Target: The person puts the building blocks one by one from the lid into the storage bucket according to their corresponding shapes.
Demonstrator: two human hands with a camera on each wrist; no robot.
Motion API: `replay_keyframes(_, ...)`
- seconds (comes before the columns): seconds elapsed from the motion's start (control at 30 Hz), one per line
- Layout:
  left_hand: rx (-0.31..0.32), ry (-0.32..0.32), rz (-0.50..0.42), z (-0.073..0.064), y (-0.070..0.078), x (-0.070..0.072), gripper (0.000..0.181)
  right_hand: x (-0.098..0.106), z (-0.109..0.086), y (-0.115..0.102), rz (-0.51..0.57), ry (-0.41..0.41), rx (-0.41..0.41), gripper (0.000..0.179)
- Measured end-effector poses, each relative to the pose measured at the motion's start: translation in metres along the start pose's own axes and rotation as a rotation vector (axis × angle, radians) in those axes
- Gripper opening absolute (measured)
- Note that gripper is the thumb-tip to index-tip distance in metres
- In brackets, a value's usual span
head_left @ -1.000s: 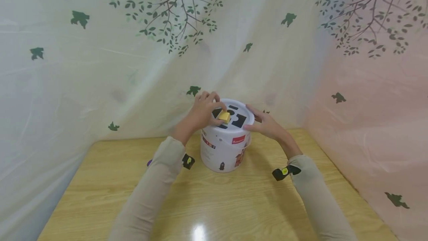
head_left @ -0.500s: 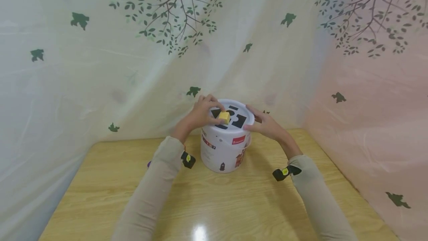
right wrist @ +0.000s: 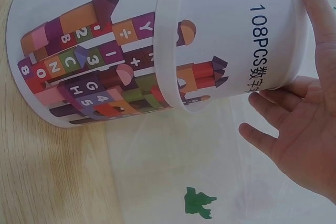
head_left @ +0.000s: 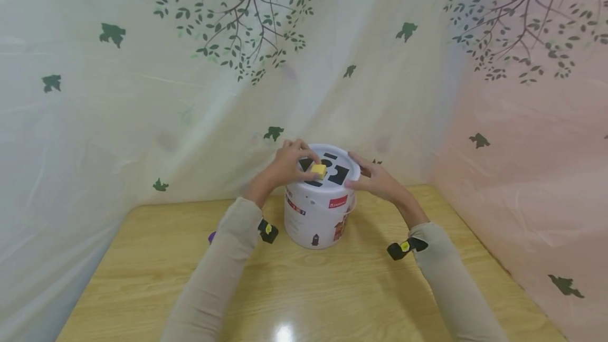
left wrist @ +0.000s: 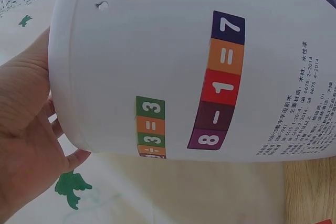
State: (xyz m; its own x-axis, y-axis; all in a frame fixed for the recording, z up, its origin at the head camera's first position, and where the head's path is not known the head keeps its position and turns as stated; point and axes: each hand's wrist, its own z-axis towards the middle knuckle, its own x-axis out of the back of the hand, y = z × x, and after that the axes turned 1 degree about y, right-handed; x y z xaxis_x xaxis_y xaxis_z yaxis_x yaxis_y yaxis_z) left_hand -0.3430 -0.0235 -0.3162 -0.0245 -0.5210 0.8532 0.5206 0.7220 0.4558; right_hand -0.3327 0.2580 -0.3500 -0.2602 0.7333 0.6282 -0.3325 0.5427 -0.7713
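Head view: left hand (head_left: 288,164) pinches block (head_left: 319,171) toward lid (head_left: 342,160) eight o'clock; right hand (head_left: 378,177), gripping bucket (head_left: 304,228) at three, should brace firmly.

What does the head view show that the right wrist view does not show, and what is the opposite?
Only the head view shows the left hand pinching a yellow block at the lid, and the black shapes there.

Only the right wrist view shows the "108PCS" lettering and readable letters and numbers on the printed blocks.

Both share the white bucket, the right hand at its rim, the wooden table and the curtain.
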Motion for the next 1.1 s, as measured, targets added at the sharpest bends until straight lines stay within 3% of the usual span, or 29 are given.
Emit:
replay_keyframes(0.83,0.012,-0.014,-0.017,-0.0048,-0.0003,-0.0028,0.036,-0.001,-0.0006,-0.001,0.014,-0.006,0.004,0.094)
replay_keyframes(1.1,0.011,0.042,-0.003,-0.0049,-0.0013,-0.0031,0.038,0.001,0.0,0.002,0.017,0.002,0.014,0.093)
